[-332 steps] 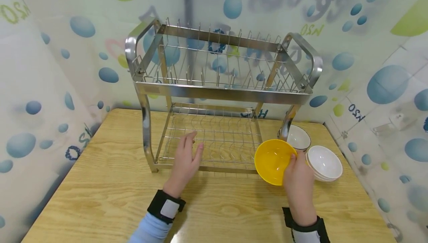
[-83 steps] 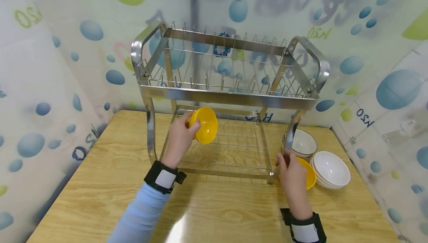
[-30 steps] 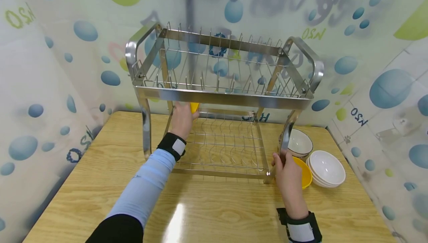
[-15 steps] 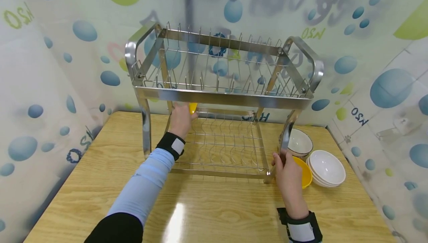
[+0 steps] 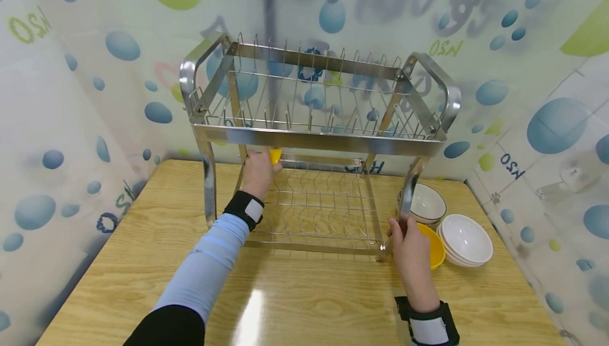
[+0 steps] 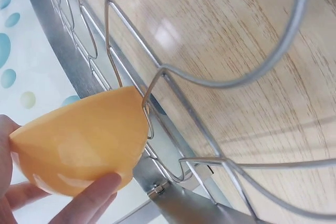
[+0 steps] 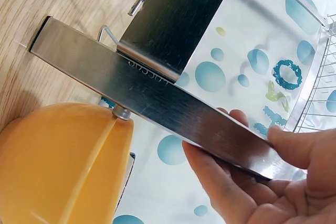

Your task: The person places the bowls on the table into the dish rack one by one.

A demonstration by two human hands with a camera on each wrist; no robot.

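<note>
My left hand reaches under the upper tier of the steel dish rack, to the back left of the lower tier. It grips a small yellow bowl tipped on its side, the rim against the lower tier's wires. From the head view only a sliver of that bowl shows. My right hand holds the rack's front right leg, thumb on one side and fingers on the other. Beside that leg, partly behind my right hand, sits more yellow bowlware.
Right of the rack stand a stack of white bowls and a dark-rimmed white bowl behind it. The rack's upper tier has upright wire dividers. A patterned curtain hangs close behind the wooden table.
Earlier my right hand held a yellow bowl; later it took the rack leg while my left held a yellow bowl. My left hand then carried it to the back left; little has moved since.
</note>
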